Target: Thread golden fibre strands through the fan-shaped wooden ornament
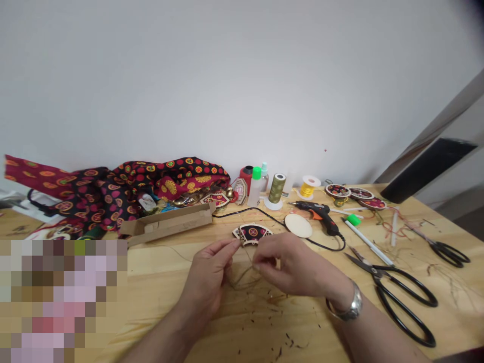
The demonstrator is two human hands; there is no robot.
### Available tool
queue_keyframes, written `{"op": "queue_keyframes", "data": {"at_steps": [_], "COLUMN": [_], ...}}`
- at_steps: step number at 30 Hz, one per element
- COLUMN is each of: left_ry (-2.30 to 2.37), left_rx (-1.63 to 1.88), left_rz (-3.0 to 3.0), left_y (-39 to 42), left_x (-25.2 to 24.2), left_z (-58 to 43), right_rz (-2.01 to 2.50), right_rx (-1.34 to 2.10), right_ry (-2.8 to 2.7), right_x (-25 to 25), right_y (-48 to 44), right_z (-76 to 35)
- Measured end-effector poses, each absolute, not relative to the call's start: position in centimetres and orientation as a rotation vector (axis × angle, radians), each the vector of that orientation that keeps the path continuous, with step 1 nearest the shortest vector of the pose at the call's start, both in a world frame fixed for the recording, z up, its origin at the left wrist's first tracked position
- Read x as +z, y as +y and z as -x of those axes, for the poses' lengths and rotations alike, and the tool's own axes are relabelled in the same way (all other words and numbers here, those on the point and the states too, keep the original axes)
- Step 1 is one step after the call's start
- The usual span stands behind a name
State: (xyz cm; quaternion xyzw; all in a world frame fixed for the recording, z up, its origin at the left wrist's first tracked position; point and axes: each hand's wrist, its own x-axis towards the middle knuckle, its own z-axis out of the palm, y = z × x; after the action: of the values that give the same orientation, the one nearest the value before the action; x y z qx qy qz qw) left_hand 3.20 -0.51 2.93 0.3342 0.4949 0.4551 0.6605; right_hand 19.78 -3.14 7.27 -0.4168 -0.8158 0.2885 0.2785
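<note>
A small fan-shaped ornament (253, 232), dark patterned cloth in a pale cut-out frame, is just beyond my fingertips. My left hand (212, 272) is closed in a pinch at its lower left corner, where thin olive thread (245, 274) shows; I cannot tell whether the fingertips also grip the frame. With fingers curled and pressed together, my right hand (289, 263) holds the same thread at the ornament's near right side. Loose thread loops hang between the two hands. A silver bracelet (353, 305) is on my right wrist.
Behind are an olive thread spool (278, 189), a glue gun (319, 212), a pale disc (298, 226) and a cardboard tray (170, 224). Large scissors (401, 287) lie right, near a white stick (368, 242). Patterned cloth (113, 189) is heaped left. Scraps litter the wooden table (264, 333).
</note>
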Motion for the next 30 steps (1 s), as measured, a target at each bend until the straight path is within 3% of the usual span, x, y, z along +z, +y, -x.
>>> {"op": "queue_keyframes", "data": {"at_steps": [5,10,15,19,30], "left_ry": [1.119,1.105,1.118,1.058,1.173], "left_rx": [1.013,0.993,1.000,0.976,0.969], "left_rz": [-0.708,-0.751,-0.852,-0.884,-0.961], "left_y": [-0.3,-0.7,-1.2,-1.2,-0.9], "left_x": [2.7,2.9,3.3,3.5,3.1], "left_z": [-3.1,-3.2,-3.4,-3.5,-3.4], "right_rz": [0.618,1.064,0.856,0.927,1.230], "right_rx": [1.540,1.218,1.609,1.710,1.286], "right_ry": [-2.015,-1.237,-0.948,-1.052,-1.259], "right_x": [7.7,5.0,3.3,3.7,3.4], "right_y": [-2.9,-0.8,-0.9,-1.3,-0.8], "right_z": [-21.8,-20.1,-17.2,-17.0,-17.3]}}
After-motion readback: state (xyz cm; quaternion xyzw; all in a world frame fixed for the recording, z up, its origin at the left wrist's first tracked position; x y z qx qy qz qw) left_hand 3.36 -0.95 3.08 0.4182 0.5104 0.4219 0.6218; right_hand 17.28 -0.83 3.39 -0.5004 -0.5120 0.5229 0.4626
